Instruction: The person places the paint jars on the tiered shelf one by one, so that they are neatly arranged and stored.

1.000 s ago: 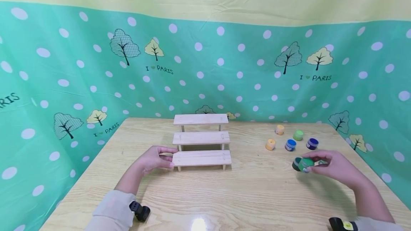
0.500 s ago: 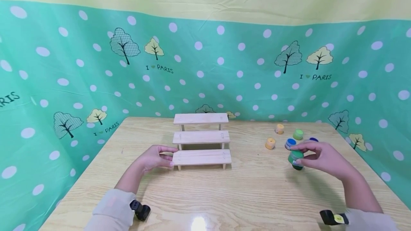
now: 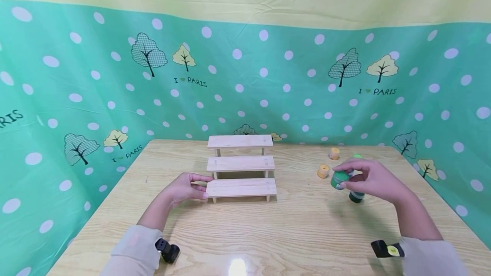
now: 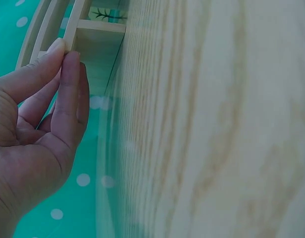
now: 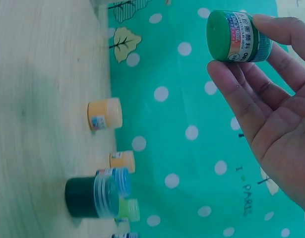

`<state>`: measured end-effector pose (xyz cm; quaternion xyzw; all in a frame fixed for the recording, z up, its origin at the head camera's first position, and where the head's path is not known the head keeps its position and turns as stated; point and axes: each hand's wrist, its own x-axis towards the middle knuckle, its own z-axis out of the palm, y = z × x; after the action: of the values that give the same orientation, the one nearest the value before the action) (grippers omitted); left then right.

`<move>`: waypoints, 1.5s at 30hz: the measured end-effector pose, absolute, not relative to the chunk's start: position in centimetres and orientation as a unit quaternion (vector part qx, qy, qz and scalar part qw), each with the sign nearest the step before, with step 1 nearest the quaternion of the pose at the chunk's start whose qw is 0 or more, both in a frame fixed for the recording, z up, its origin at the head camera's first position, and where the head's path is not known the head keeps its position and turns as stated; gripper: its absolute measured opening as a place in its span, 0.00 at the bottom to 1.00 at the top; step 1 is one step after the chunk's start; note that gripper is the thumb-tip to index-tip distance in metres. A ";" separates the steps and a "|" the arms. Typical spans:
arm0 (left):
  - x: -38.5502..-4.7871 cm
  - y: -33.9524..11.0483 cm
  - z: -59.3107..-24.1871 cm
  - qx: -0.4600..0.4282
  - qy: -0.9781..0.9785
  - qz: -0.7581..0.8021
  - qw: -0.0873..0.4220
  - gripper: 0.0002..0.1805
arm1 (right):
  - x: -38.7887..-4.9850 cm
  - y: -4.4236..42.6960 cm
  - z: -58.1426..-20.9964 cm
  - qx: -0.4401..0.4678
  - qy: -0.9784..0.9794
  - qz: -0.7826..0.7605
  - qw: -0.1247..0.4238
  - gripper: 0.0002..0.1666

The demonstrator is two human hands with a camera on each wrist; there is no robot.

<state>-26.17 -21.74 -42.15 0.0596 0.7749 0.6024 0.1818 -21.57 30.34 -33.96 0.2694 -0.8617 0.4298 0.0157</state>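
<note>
Pinching the green jar, the right hand has the rack leftward, lying sideways. The left hand, nearer, pinches its end.

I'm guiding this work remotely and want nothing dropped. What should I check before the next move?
1. Wooden stand upright: ok.
2. Left hand on the stand: ok, holding the front board by its left end.
3. Green jar held: ok, pinched by the right hand, clear of the table.
4. Lid screwed tight: cannot tell.
5. Dark green jar standing upright: ok.
6. Blue jar fully visible from the head: not ok, right hand mostly covers it.
</note>
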 end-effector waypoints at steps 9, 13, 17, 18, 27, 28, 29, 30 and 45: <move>-26.1 -21.8 -42.0 0.062 0.775 0.601 0.184 0.32 | -22.3 28.2 -33.0 0.275 -0.865 0.419 0.021 0.21; -26.1 -21.7 -41.9 0.069 0.777 0.598 0.185 0.32 | -22.7 27.4 -32.6 0.294 -0.860 0.416 0.030 0.20; -26.0 -21.7 -41.8 0.074 0.776 0.598 0.186 0.33 | -23.2 26.6 -32.4 0.308 -0.852 0.423 0.034 0.20; -26.0 -21.7 -41.8 0.074 0.776 0.598 0.186 0.33 | -23.3 26.4 -32.4 0.310 -0.850 0.424 0.034 0.20; -26.0 -21.7 -42.0 0.072 0.778 0.598 0.182 0.33 | -24.2 24.4 -31.7 0.312 -0.833 0.457 -0.008 0.22; -26.0 -21.7 -42.0 0.070 0.777 0.599 0.181 0.33 | -24.3 24.2 -31.6 0.311 -0.832 0.460 -0.011 0.22; -26.0 -21.7 -42.0 0.069 0.777 0.600 0.180 0.33 | -24.4 24.0 -31.6 0.311 -0.832 0.459 -0.011 0.22; -26.0 -21.7 -42.0 0.068 0.776 0.601 0.179 0.33 | -24.5 23.8 -31.5 0.311 -0.832 0.459 -0.011 0.22; -25.9 -21.7 -42.0 0.072 0.776 0.601 0.177 0.31 | -26.2 19.7 -31.3 0.353 -0.801 0.483 -0.016 0.20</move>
<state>-25.86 -21.75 -41.95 0.0719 0.7759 0.6013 0.1765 -26.15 19.73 -31.28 0.3528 -0.8011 0.4833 -0.0157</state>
